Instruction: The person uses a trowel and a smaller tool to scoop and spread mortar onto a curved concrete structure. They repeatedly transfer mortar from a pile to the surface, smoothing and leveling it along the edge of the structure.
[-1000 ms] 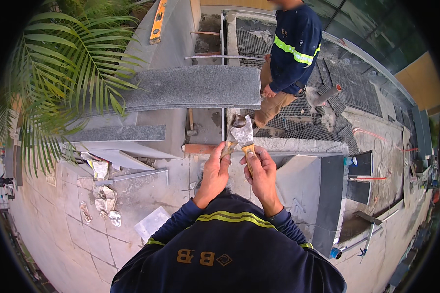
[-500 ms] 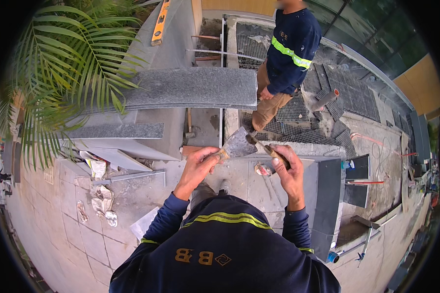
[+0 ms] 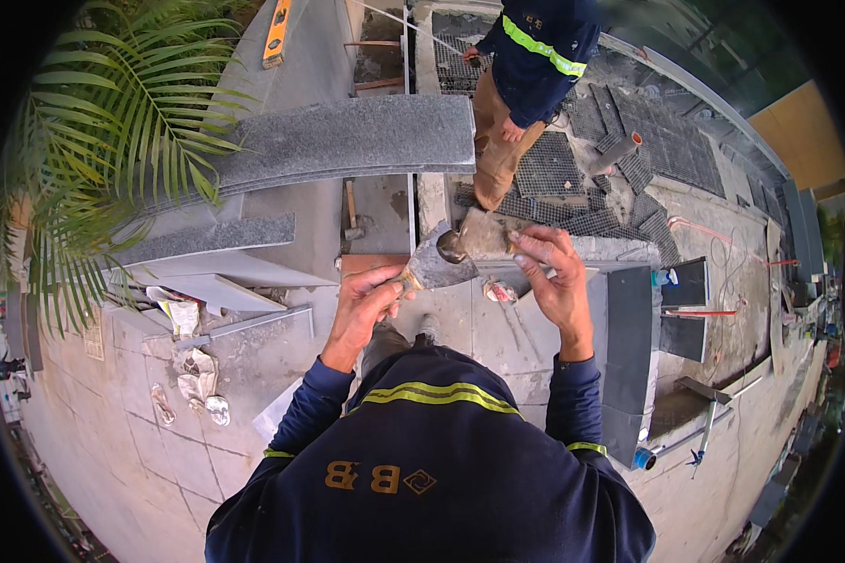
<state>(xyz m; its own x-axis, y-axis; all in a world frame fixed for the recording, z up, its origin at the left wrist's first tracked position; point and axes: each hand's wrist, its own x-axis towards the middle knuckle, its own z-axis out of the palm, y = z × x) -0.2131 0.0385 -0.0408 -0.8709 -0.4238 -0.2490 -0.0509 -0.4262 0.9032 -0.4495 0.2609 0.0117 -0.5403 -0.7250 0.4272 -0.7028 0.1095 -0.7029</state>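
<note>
My left hand [image 3: 364, 302] grips the handle of a pointed steel trowel [image 3: 438, 268], its blade aimed to the right. My right hand [image 3: 556, 278] holds a second flat, mortar-stained blade [image 3: 484, 235] just above it. The two blades meet at a dark lump of mortar [image 3: 452, 247]. Both hands are raised in front of my chest, over a low pale stone ledge [image 3: 591, 250]. My dark blue sleeves with yellow stripes come up from the lower edge.
Another person [image 3: 528, 66] in a dark blue top stands on metal grates [image 3: 554, 169] beyond the ledge. A long curved grey granite slab [image 3: 347, 141] lies ahead, with a palm plant [image 3: 103, 159] at left. Dark stone slabs [image 3: 629, 347] stand at right, crumpled bags [image 3: 195, 375] lie at left.
My hands were close together a second ago, then spread apart. Now the two blades are crossed and touching, and the view has tilted slightly downward.
</note>
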